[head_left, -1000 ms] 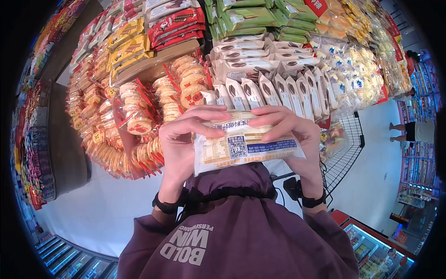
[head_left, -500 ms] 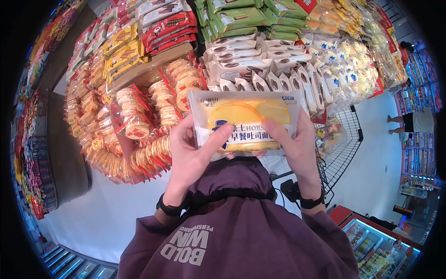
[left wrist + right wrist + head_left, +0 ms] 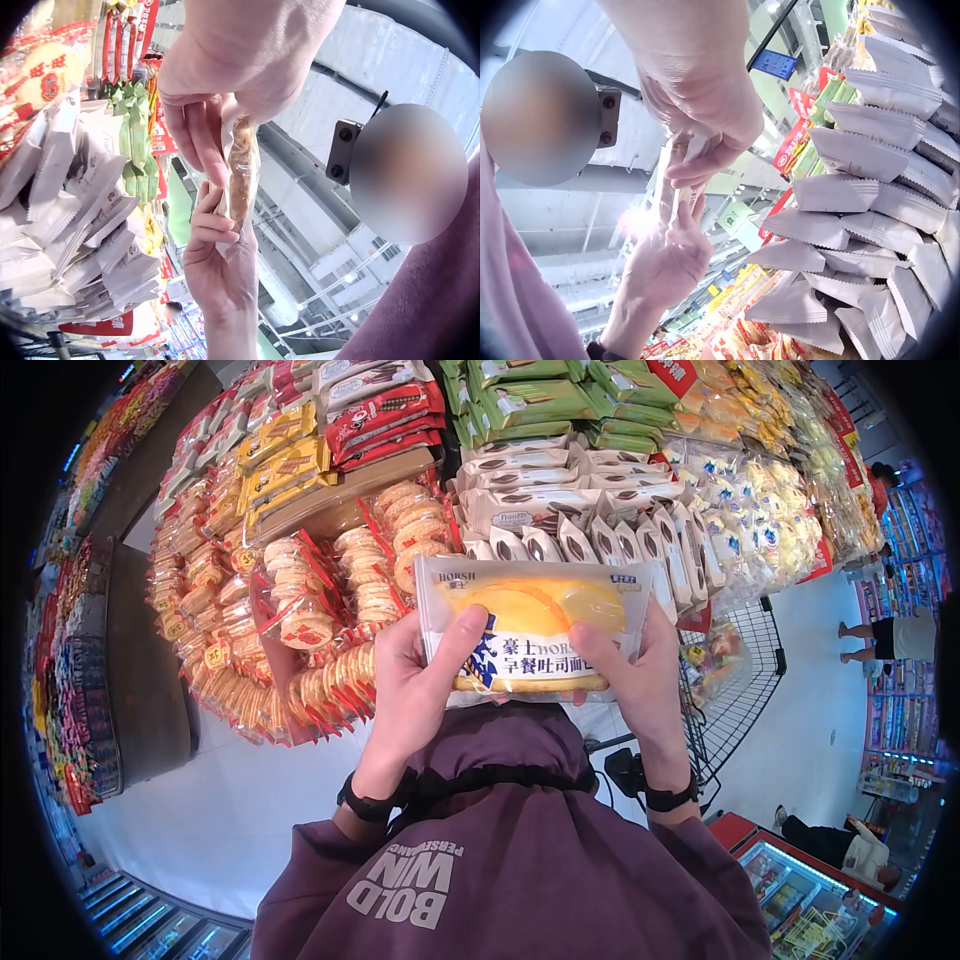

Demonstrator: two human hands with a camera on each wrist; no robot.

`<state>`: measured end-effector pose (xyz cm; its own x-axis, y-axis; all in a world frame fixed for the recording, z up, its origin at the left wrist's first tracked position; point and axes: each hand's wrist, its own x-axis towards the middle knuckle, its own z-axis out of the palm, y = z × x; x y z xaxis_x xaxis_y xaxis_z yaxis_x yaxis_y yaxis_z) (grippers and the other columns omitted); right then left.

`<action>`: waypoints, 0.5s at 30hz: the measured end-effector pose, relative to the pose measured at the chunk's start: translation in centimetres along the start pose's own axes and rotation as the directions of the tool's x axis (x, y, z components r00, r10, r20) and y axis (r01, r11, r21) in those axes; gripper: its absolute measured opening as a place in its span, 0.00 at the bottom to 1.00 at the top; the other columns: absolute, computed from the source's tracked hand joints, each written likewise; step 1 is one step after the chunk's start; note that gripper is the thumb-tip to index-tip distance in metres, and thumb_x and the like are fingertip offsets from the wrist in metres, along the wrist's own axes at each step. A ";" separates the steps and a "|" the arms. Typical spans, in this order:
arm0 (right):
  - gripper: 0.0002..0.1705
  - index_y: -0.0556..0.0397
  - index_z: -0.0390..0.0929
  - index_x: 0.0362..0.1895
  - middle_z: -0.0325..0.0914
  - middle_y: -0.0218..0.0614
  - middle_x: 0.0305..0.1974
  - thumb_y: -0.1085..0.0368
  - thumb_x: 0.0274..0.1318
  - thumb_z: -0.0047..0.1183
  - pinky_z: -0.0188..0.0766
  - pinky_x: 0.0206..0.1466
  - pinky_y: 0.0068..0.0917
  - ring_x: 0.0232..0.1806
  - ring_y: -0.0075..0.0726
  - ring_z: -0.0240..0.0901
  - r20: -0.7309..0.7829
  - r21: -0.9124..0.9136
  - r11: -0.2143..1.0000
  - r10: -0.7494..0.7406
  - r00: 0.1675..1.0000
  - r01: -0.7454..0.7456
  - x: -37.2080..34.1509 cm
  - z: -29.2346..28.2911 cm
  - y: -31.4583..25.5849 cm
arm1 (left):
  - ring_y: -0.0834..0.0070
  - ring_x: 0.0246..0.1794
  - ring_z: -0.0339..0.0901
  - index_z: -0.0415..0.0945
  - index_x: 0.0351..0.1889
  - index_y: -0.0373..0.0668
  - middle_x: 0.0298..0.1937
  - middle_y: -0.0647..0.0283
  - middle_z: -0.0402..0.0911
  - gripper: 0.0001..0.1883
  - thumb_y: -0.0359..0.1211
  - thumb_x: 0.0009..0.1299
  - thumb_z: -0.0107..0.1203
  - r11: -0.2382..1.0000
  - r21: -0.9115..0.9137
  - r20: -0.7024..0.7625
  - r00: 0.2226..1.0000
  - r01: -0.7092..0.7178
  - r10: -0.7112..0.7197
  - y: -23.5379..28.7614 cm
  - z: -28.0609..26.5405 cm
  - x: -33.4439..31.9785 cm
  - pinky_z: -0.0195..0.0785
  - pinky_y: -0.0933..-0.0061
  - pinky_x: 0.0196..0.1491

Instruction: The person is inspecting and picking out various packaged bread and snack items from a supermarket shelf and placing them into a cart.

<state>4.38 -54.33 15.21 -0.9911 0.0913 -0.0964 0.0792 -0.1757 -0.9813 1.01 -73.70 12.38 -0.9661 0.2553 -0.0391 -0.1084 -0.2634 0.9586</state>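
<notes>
A packet of toast bread (image 3: 540,625) in a clear and white wrapper, marked HORSH, is held upright in front of the chest, its printed front facing the head camera. My left hand (image 3: 412,678) grips its left end, thumb across the front and fingers behind. At the right end my right hand (image 3: 648,672) does the same, its thumb lying over the lettering. Edge-on in the left wrist view, the packet (image 3: 241,172) shows browned bread through the film, with fingers of both hands curled against its back.
Just beyond the hands a display holds rows of white wrapped snacks (image 3: 530,508), rice crackers (image 3: 300,605) in clear bags and green packets (image 3: 530,402). A black wire shopping cart (image 3: 745,685) stands at the right. Farther right are a freezer case (image 3: 800,880) and other people.
The packet has been turned from its printed back, with the QR code, to its front. Both thumbs now lie on the front; the left thumb has shifted up a little since half a second ago.
</notes>
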 end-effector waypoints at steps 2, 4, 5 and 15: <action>0.23 0.61 0.69 0.52 0.80 0.38 0.39 0.65 0.56 0.62 0.77 0.21 0.18 0.32 0.23 0.79 -0.009 -0.028 0.999 -0.024 1.000 0.024 0.0 0.1 0.1 | 0.88 0.31 0.76 0.78 0.44 0.31 0.33 0.66 0.82 0.13 0.34 0.75 0.53 1.000 0.007 0.006 1.000 -0.016 0.015 0.0 -0.1 0.0 0.71 0.82 0.33; 0.22 0.61 0.71 0.50 0.80 0.38 0.40 0.66 0.55 0.63 0.78 0.22 0.18 0.34 0.22 0.79 0.003 -0.021 1.000 -0.009 1.000 0.009 0.1 -0.1 0.1 | 0.87 0.32 0.77 0.78 0.44 0.31 0.34 0.66 0.83 0.11 0.32 0.73 0.56 0.997 -0.051 0.023 0.998 0.060 -0.059 0.5 -0.1 -0.1 0.72 0.81 0.35; 0.22 0.62 0.71 0.51 0.80 0.38 0.40 0.67 0.55 0.63 0.78 0.24 0.18 0.35 0.22 0.79 0.003 -0.019 1.000 0.000 1.000 0.000 0.1 -0.1 0.1 | 0.87 0.33 0.77 0.78 0.44 0.31 0.34 0.66 0.83 0.11 0.31 0.72 0.57 0.992 -0.080 0.033 0.995 0.097 -0.095 0.7 0.0 -0.1 0.73 0.81 0.36; 0.17 0.55 0.81 0.42 0.82 0.40 0.45 0.81 0.43 0.59 0.71 0.57 0.30 0.51 0.38 0.78 0.271 -0.060 0.941 -0.306 0.912 0.334 1.4 -1.4 1.6 | 0.71 0.43 0.82 0.83 0.40 0.38 0.42 0.57 0.85 0.15 0.23 0.54 0.69 0.901 0.198 0.243 0.910 -0.385 0.335 -0.9 -1.7 1.3 0.73 0.71 0.49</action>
<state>3.28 -53.08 13.22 -0.9575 -0.1287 0.2581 -0.2500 -0.0757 -0.9653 -0.55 -74.71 10.98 -0.8590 0.3697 0.3543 0.3206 -0.1513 0.9351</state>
